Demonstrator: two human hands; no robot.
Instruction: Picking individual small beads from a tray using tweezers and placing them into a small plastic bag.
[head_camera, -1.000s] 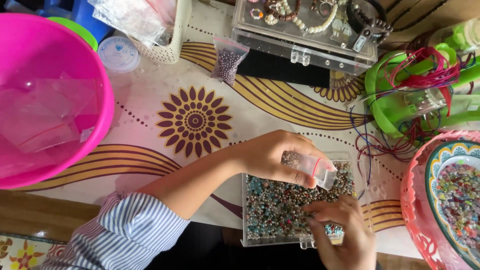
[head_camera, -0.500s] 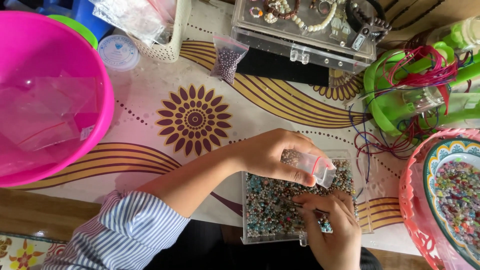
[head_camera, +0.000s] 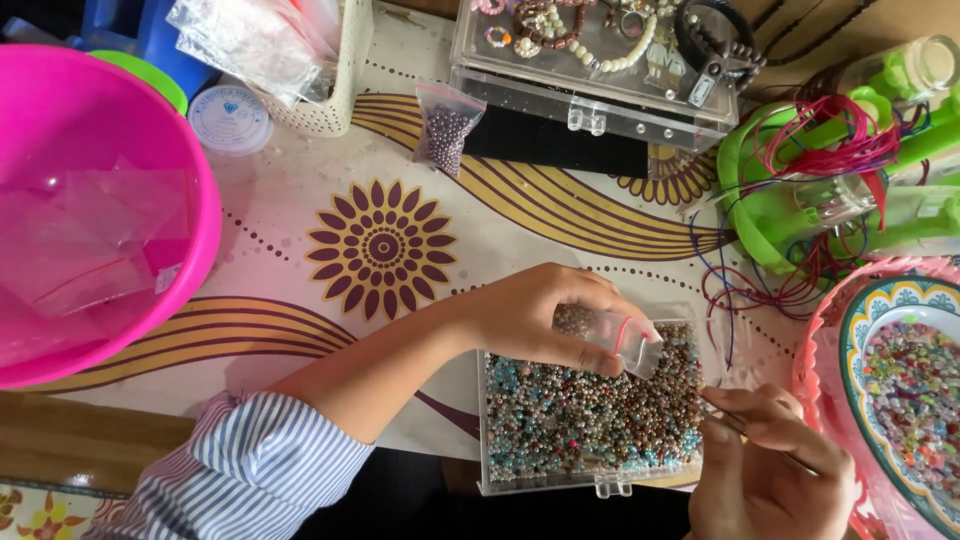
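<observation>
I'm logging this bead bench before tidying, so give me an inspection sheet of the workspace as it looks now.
Surface: pale tablecloth with brown sunflower print.
Job's things: clear plastic box of mixed small beads; small clear plastic bag; thin needle-like tool, barely visible.
Clutter: pink plastic bowl holding clear bags; clear jewellery case; bagged dark beads; patterned dish of coloured beads.
Grips: left hand pinches the bag; right hand holds the tool.
Cables: red and blue cords.
Surroundings: wooden edge, floral mat.

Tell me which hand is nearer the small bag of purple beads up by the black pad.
Left. The left hand sits below the purple bead bag, over the bead box; the right hand is farther, at the box's lower right.
</observation>
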